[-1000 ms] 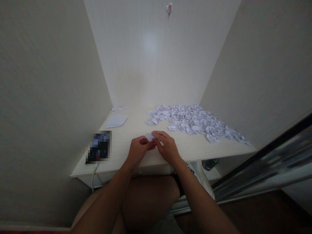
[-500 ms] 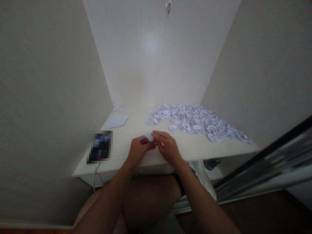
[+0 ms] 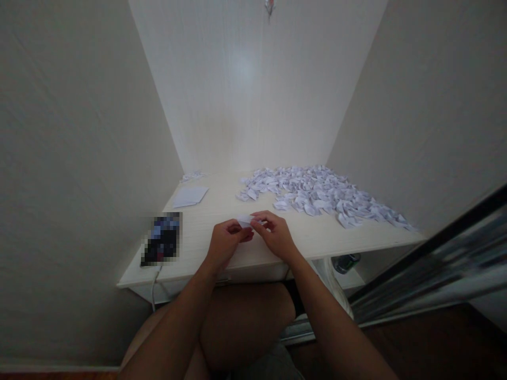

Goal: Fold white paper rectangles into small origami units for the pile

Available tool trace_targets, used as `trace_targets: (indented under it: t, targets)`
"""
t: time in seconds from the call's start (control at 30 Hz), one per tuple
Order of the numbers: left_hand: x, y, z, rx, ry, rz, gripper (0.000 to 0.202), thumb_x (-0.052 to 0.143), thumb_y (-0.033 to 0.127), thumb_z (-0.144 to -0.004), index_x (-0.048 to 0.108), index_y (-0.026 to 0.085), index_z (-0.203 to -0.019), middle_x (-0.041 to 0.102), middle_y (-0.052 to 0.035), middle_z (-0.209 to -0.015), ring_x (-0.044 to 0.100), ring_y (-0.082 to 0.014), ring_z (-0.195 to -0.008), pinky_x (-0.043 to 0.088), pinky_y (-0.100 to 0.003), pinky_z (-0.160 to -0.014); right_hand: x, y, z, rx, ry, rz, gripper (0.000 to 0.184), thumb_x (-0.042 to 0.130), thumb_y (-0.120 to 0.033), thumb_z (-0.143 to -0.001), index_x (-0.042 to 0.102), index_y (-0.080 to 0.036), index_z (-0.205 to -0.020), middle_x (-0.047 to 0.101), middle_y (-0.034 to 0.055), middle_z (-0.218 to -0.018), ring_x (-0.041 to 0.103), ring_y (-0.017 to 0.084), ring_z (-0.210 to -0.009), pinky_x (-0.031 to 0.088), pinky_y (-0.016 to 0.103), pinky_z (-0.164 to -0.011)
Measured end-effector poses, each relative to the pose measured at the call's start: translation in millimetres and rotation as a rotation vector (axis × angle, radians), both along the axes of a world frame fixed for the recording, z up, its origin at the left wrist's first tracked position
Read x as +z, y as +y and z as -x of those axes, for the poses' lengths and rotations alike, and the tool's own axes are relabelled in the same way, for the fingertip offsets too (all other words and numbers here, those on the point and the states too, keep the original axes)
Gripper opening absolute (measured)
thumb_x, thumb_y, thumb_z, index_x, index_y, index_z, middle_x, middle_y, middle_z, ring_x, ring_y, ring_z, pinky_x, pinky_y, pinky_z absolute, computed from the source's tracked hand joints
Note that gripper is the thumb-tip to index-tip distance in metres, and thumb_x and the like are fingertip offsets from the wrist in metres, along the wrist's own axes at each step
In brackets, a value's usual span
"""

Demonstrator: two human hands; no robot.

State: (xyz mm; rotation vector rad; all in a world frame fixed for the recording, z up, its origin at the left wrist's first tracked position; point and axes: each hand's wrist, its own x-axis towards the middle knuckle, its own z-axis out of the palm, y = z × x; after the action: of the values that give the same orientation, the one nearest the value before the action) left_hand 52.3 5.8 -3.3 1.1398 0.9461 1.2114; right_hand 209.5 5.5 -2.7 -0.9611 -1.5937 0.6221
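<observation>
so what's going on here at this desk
A seated person's left hand and right hand hold a small piece of white paper between the fingers, just above the white desk. Many crumpled-looking or folded white paper pieces lie spread across the right side. On the left are some flat white sheets and, nearer the person, a pixelated dark item. Exactly how the held paper is folded is too small to tell.

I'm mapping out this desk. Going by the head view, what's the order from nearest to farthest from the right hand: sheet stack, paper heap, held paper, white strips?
From the right hand:
1. Held paper: in its grasp.
2. Paper heap: ahead, toward the right.
3. Sheet stack: over on the left.
4. White strips: back left corner, behind the stack.
</observation>
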Motion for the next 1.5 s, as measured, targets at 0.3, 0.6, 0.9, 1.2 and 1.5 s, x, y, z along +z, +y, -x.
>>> trace_targets:
  t: [0.3, 0.6, 0.9, 1.2, 1.5]
  targets:
    - [-3.7, 1.9, -0.2, -0.001, 0.06, -0.038, 0.031, 0.087, 0.037, -0.057, 0.066, 0.016, -0.068, 0.069, -0.0007, -0.065, 0.069, -0.0187, -0.068, 0.061, -0.037, -0.076, -6.5, 7.4, -0.5, -0.011, 0.107, 0.155, 0.02, 0.073, -0.032, -0.075, 0.066, -0.019, -0.088, 0.069, 0.0017, -0.08, 0.064, 0.015, -0.071, 0.05, 0.025, -0.06]
    - [-4.8, 1.3, 1.4, -0.05, 0.038, -0.066, 0.034, 0.088, 0.038, -0.061, 0.072, 0.015, -0.08, 0.071, -0.0022, -0.073, 0.07, -0.02, -0.078, 0.06, -0.037, -0.081, -9.9, 9.1, -3.0, -0.006, 0.111, 0.195, 0.032, 0.079, -0.035, -0.069, 0.063, -0.02, -0.093, 0.07, 0.0003, -0.076, 0.059, 0.014, -0.061, 0.046, 0.027, -0.058]
    - [-4.8, 1.6, 2.1, -0.023, -0.006, -0.042, 0.039, 0.084, 0.046, -0.066, 0.073, 0.011, -0.081, 0.074, -0.0069, -0.084, 0.07, -0.0193, -0.079, 0.061, -0.04, -0.082, -4.7, 3.8, -0.6, 0.008, 0.11, 0.187, 0.029, 0.081, -0.033, -0.068, 0.066, -0.018, -0.087, 0.065, -0.0012, -0.071, 0.054, 0.011, -0.058, 0.043, 0.025, -0.057]
    - [-4.3, 2.3, 5.2, -0.041, -0.079, 0.015, 0.034, 0.088, 0.037, -0.062, 0.075, 0.01, -0.08, 0.074, -0.006, -0.082, 0.067, -0.0166, -0.078, 0.061, -0.039, -0.083, -13.1, 8.9, -2.7, 0.096, 0.206, 0.298, 0.02, 0.077, -0.029, -0.072, 0.07, -0.018, -0.088, 0.07, 0.0019, -0.074, 0.063, 0.015, -0.067, 0.049, 0.028, -0.064]
    - [-1.0, 3.5, 15.8, -0.107, -0.071, 0.082, 0.03, 0.083, 0.038, -0.068, 0.075, 0.01, -0.075, 0.072, -0.0074, -0.081, 0.066, -0.0171, -0.077, 0.063, -0.034, -0.072, -16.6, 10.9, -4.8, 0.025, 0.162, 0.313, 0.018, 0.078, -0.028, -0.071, 0.07, -0.017, -0.082, 0.07, 0.0023, -0.07, 0.064, 0.015, -0.065, 0.049, 0.028, -0.064]
